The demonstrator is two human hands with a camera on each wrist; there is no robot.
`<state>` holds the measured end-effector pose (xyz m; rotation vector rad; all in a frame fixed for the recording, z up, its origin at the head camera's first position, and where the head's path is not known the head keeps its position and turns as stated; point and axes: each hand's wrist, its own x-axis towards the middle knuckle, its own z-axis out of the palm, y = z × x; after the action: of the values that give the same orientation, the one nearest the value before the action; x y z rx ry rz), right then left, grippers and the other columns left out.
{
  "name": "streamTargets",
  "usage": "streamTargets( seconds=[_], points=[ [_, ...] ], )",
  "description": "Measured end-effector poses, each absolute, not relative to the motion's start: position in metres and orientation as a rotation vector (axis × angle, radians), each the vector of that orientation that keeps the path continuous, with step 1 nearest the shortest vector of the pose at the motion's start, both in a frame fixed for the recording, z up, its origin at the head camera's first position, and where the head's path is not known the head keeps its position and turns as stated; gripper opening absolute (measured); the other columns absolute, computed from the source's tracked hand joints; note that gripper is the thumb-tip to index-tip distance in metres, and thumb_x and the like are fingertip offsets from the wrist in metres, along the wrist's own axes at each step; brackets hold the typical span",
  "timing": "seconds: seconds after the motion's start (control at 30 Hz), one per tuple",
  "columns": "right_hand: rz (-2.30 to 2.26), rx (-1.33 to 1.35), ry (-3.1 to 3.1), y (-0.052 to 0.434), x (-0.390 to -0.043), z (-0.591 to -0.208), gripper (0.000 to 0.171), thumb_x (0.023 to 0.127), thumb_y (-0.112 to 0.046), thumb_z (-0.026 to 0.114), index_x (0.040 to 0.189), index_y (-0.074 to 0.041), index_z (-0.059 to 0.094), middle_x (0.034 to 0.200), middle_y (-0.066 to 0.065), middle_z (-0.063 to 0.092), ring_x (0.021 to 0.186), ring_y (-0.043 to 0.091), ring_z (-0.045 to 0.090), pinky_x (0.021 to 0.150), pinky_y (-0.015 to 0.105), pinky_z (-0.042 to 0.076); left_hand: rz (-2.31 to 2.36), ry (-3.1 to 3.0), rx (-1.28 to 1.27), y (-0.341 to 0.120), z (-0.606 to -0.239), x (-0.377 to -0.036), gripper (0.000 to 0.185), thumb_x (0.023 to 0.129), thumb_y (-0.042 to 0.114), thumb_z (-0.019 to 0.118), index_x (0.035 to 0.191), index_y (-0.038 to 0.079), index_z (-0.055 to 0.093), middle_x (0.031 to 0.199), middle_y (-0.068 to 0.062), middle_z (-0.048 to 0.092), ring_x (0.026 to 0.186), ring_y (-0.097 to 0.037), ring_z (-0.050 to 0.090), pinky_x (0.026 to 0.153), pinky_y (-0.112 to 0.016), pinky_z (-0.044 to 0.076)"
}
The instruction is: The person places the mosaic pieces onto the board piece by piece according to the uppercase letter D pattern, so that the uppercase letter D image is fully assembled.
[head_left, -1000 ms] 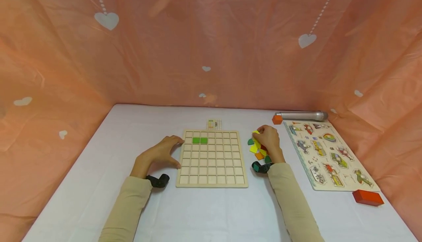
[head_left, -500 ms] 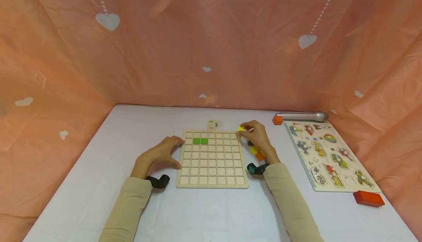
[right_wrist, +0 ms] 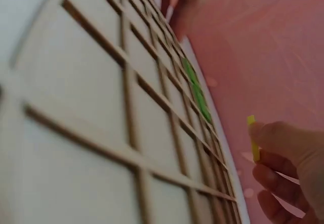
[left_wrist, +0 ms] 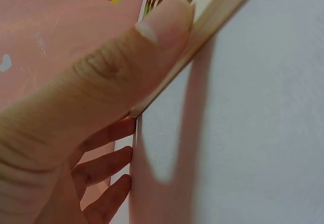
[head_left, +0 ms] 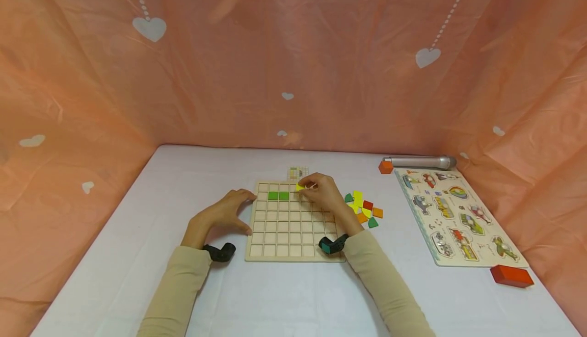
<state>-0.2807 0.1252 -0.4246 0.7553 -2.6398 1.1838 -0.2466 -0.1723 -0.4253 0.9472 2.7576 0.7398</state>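
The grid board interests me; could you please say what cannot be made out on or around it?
Small card, head view: print too small to read.
Yellow piece, head view: partly covered by the right hand; the right wrist view shows it edge-on, so its shape is unclear.
Grid board, left wrist view: cut off by the top edge, partly covered by the left hand.

head: above, forward-down, wide | left wrist: close, rolled | right wrist: close, rolled | all share: board (head_left: 283, 227)

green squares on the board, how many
2: left square and right square, adjacent in the second-farthest row of the board. The right hand covers part of it, possibly hiding others.
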Motion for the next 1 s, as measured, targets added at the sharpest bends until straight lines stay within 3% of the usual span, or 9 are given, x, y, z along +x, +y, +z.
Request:
streamTargets(
  seconds=[0.2,0.47,0.6,0.7,0.9,1.0],
  points=[
    [1.106,0.754,-2.702,0.114,-0.280,-0.436,0.013,0.081,-0.017,0.073,0.093,-0.011,0.072,0.094,0.002,0.066,0.085,0.014,0.062,0.075,0.026,0.053,0.749,2.757,0.956,-0.172,-0.426,-0.247,0.087,0.058,0.030,0.087,0.127,-0.006,0.048,0.130,-0.021,0.047,0.118,-0.037,0.042,0.103,-0.049,0.033],
    [1.063,0.809,-2.657,0.114,-0.281,-0.444,0.010,0.080,-0.015,0.073,0.089,-0.011,0.073,0.089,0.001,0.068,0.083,0.016,0.061,0.073,0.027,0.052,0.756,2.751,0.949,-0.172,-0.427,-0.247,0.087,0.058,0.030,0.087,0.127,-0.006,0.048,0.130,-0.020,0.048,0.119,-0.037,0.042,0.104,-0.048,0.033],
    [1.037,0.827,-2.628,0.115,-0.282,-0.447,0.009,0.079,-0.017,0.074,0.087,-0.013,0.074,0.090,-0.001,0.069,0.089,0.017,0.059,0.080,0.030,0.050,0.757,2.749,0.939,-0.172,-0.426,-0.247,0.087,0.058,0.030,0.088,0.127,-0.005,0.048,0.131,-0.021,0.047,0.119,-0.038,0.041,0.104,-0.049,0.033],
    [1.007,0.853,-2.615,0.117,-0.283,-0.449,0.008,0.080,-0.018,0.073,0.087,-0.014,0.075,0.093,-0.001,0.069,0.095,0.018,0.058,0.085,0.033,0.049,0.756,2.747,0.939,-0.172,-0.426,-0.247,0.087,0.058,0.030,0.088,0.127,-0.006,0.048,0.131,-0.022,0.047,0.120,-0.039,0.041,0.105,-0.049,0.032],
    [0.948,0.937,-2.638,0.120,-0.283,-0.447,0.011,0.083,-0.014,0.070,0.092,-0.010,0.075,0.100,0.006,0.064,0.095,0.023,0.055,0.077,0.034,0.050,0.747,2.755,0.962,-0.172,-0.427,-0.249,0.087,0.058,0.029,0.088,0.127,-0.006,0.048,0.130,-0.023,0.047,0.120,-0.040,0.041,0.104,-0.050,0.032],
    [0.924,1.004,-2.653,0.122,-0.283,-0.444,0.013,0.086,-0.011,0.067,0.096,-0.008,0.074,0.101,0.007,0.067,0.098,0.024,0.056,0.083,0.036,0.049,0.741,2.755,0.963,-0.172,-0.427,-0.249,0.087,0.058,0.029,0.088,0.127,-0.006,0.047,0.131,-0.024,0.047,0.120,-0.040,0.040,0.105,-0.050,0.032]
  ],
)
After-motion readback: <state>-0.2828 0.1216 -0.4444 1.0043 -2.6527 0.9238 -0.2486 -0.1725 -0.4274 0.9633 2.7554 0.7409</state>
